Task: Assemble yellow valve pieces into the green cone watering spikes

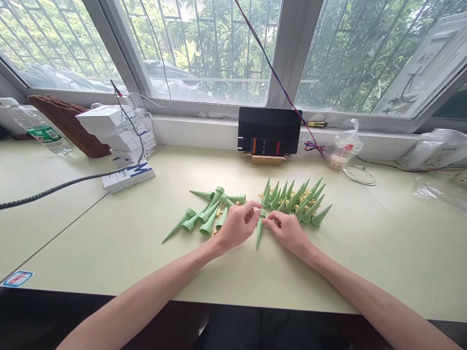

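Between my two hands a green plant watering spike (259,235) points its thin tip toward the table's front edge. My left hand (239,222) is closed, thumb and forefinger at the spike's ribbed cap end. From the other side my right hand (289,231) has its fingers curled, with the tips against the spike just below the cap. Left of my hands lies a loose heap of green spikes (207,213), with some small yellow valves among them. Beyond my right hand, several spikes (292,199) stand on their caps in rows, tips up, with yellow valves fitted.
A phone (268,147) showing a timer leans on a black tablet (270,127) by the window. White boxes (124,141) and a plastic bottle (40,130) stand at the left. A tied plastic bag (343,149) and a white cable (359,176) lie at the back right.
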Demonstrator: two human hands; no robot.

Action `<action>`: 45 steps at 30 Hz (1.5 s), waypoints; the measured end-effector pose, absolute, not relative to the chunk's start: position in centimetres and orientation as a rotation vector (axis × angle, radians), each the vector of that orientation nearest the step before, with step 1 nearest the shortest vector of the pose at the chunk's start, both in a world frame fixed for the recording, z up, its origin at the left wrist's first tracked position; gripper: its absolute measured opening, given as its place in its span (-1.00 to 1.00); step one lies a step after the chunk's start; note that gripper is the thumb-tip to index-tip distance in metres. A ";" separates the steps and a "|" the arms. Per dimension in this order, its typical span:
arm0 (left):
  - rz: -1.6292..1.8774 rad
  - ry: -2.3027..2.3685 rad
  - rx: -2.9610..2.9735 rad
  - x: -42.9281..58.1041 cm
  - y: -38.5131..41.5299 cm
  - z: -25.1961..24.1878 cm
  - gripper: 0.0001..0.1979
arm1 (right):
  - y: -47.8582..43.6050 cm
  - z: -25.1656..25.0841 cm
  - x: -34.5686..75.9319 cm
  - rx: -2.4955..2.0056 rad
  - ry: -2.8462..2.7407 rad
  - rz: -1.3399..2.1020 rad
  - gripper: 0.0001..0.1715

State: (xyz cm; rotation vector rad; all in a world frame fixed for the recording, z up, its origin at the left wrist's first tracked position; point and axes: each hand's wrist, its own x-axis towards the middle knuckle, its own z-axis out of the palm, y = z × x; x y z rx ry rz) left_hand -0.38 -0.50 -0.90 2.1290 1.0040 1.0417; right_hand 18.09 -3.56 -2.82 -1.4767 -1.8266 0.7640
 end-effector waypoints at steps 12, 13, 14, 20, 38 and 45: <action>0.744 0.663 2.603 0.1 -3.0 -1.7 -0.69 | -3.6 -3.0 17.9 -1.365 -1.789 0.868 -0.71; 0.720 0.645 2.624 0.1 -3.1 -1.7 -0.69 | -3.7 -2.9 17.9 -1.361 -1.778 0.881 -0.69; 0.699 0.628 2.643 0.0 -3.2 -1.8 -0.68 | -3.7 -2.8 17.8 -1.358 -1.773 0.885 -0.67; 0.681 0.626 2.712 0.0 -3.2 -1.3 -0.65 | -3.8 -2.8 18.1 -1.350 -1.847 0.655 -0.57; 1.142 1.228 2.359 -2.2 1.4 0.4 -0.69 | -3.5 -3.6 18.8 -1.250 -2.030 0.529 -0.50; 1.005 1.215 2.374 -2.4 1.7 0.1 -0.81 | -3.9 -3.0 18.7 -1.265 -1.941 0.591 -0.55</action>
